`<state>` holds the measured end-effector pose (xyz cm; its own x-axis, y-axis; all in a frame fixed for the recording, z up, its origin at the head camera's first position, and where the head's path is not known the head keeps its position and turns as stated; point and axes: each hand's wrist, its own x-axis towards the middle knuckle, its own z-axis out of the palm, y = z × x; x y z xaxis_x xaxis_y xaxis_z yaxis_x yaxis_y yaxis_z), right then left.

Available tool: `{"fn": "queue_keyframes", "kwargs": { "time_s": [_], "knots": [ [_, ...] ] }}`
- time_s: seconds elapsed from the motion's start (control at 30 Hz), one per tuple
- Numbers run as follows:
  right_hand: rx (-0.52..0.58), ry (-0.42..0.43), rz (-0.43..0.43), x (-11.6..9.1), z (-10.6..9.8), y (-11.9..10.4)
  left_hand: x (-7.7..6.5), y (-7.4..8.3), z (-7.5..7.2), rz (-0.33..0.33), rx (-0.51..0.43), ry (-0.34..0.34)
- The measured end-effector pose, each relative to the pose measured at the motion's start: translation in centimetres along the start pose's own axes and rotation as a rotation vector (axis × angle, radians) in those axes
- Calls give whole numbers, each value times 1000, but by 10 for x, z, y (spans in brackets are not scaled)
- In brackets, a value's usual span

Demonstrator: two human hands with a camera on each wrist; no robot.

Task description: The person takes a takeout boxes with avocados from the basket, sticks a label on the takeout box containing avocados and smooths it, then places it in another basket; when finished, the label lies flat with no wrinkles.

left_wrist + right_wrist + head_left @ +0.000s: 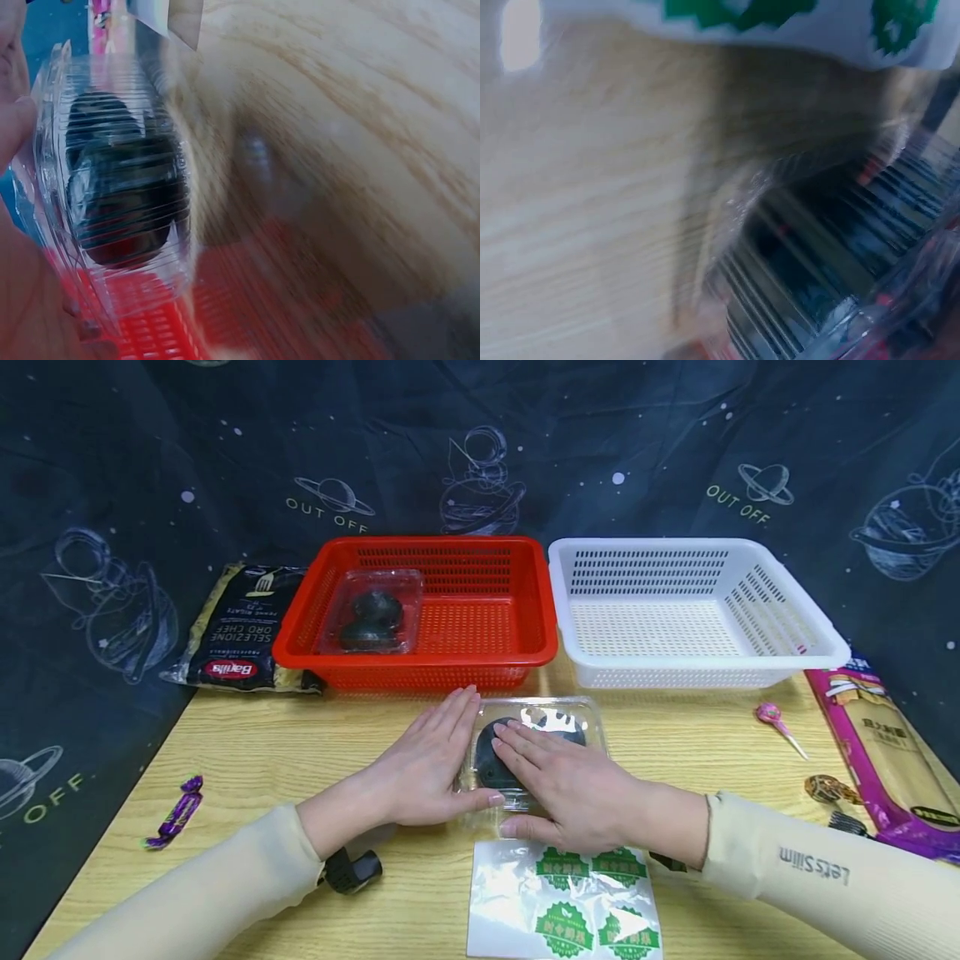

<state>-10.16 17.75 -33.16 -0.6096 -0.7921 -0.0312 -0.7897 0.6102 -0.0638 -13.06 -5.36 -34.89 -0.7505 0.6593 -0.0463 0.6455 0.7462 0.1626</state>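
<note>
A clear plastic clamshell box (591, 714) with dark, rounded, avocado-like items (491, 768) inside sits mid-table. My left hand (423, 768) lies along its left side, fingers straight and the thumb across the near edge. Over the lid, my right hand (566, 785) rests with fingers extended, hiding part of the contents. In the left wrist view the box (124, 180) shows its ribbed wall with the dark items behind it. The right wrist view catches the ribbed box (817, 262), blurred. Just below the hands lies a sheet of green round stickers (564, 931).
Behind stand a red basket (416, 660) holding a similar box (371, 610) and a white basket (705, 662). A black pasta bag (240, 631) is at left, with a purple wrapped candy (180, 814). At right are a lollipop (770, 714) and a purple-edged food package (888, 752).
</note>
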Motion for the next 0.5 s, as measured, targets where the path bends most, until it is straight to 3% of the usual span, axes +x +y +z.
{"fn": "queue_keyframes", "kwargs": {
  "time_s": [0.5],
  "knots": [
    [50,8,-59,-14,-2,0,0,2,-1,-6,12,7]
  ]
}}
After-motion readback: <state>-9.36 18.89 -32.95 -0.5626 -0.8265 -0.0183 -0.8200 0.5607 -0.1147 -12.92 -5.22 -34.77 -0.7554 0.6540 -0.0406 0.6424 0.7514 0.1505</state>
